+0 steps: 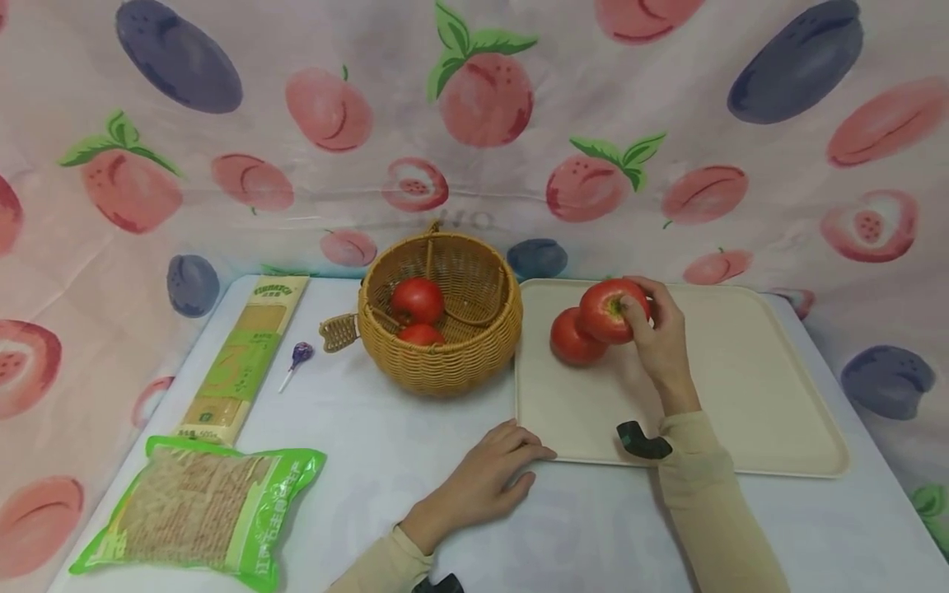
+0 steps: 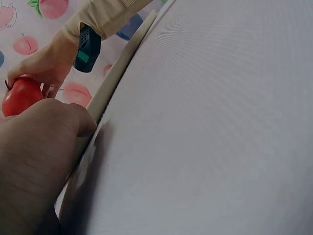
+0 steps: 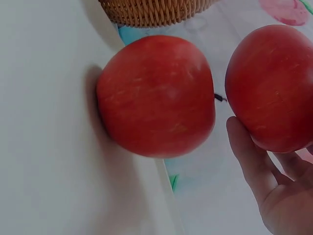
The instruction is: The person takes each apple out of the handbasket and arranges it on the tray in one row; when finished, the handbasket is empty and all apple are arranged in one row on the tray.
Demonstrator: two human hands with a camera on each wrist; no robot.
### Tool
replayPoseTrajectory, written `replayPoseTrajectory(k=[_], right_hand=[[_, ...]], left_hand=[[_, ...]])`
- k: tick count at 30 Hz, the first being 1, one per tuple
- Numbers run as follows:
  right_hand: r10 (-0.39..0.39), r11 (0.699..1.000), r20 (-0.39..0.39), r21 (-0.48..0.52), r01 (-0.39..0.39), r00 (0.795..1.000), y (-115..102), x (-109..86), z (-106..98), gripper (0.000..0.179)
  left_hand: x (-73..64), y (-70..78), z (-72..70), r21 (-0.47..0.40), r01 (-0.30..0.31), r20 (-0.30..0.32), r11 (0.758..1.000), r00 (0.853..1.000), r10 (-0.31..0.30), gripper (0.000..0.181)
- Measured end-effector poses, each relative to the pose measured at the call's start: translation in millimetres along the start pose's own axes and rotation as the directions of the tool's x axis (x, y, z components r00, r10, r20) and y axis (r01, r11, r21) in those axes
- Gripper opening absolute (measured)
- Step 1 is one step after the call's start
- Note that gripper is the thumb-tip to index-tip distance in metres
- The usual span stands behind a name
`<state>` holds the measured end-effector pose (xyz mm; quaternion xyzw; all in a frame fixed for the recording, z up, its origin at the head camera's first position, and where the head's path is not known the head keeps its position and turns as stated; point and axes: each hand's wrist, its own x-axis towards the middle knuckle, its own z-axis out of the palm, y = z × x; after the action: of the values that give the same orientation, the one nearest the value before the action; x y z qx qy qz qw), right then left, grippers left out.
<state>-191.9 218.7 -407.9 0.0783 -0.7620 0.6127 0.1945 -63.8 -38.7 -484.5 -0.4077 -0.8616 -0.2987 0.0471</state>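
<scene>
In the head view my right hand (image 1: 663, 346) grips a red apple (image 1: 604, 311) above the beige tray (image 1: 749, 371). A second red apple (image 1: 572, 344) rests on the tray, partly behind the held one. The right wrist view shows the held apple (image 3: 274, 88) close beside the resting apple (image 3: 156, 98). My left hand (image 1: 485, 478) lies at the tray's front left corner, fingers relaxed, fingertips right at the rim. To the left of the tray stands a wicker basket (image 1: 437, 371) with two red apples (image 1: 417, 301) visible inside.
A long noodle packet (image 1: 237, 362) lies at the left of the white table, with a purple-wrapped lollipop (image 1: 301, 354) beside it. Nearer me is a green-edged clear bag (image 1: 196, 511) of brownish food. A fruit-print cloth (image 1: 489, 198) hangs behind the table.
</scene>
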Motion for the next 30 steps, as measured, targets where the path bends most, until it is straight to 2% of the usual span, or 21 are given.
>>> replayPoseTrajectory(k=[6,16,22,30], right_hand=[[0.043,0.999,-0.023,0.01,-0.043,0.999,3,-2.5,-4,0.033],[0.114,0.991,-0.038,-0.058,-0.116,0.993,11,-4.2,-17,0.036],[0.13,0.988,-0.055,-0.082,-0.134,0.99,17,-3.9,-24,0.035],[0.202,0.972,-0.058,-0.109,-0.207,0.978,25,-6.7,-32,0.038]], left_hand=[[-1.3,-0.7,-1.7,-0.001,-0.008,-0.01,1.0,1.0,0.008,0.033],[-0.8,-0.3,-0.2,-0.017,-0.021,-0.018,1.0,1.0,0.021,0.034],[-0.7,-0.3,0.0,-0.011,-0.024,-0.025,1.0,0.999,0.024,0.033],[-0.5,0.1,0.7,-0.023,-0.016,-0.027,1.0,1.0,0.015,0.033]])
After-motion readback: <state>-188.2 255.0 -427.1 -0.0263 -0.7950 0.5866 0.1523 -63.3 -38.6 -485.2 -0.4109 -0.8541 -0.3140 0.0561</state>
